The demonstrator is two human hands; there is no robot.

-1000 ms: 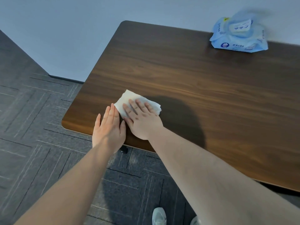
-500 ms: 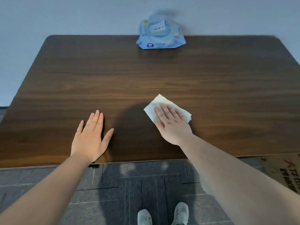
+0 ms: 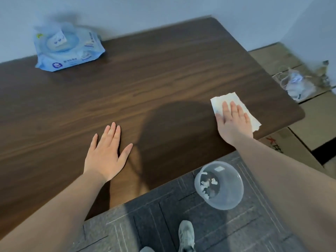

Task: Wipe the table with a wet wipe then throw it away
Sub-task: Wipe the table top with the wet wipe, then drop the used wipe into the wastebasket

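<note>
Wipe (image 3: pixel 217 102) flat under right hand (image 3: pixel 232 122)

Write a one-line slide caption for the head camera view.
Right hand presses a white wipe near the table corner; left hand rests flat.

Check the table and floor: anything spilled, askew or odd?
Nothing spilled. The wet wipe lies flat under the right hand; the wipes pack sits closed on the table; the bin stands upright, scraps inside.
</note>
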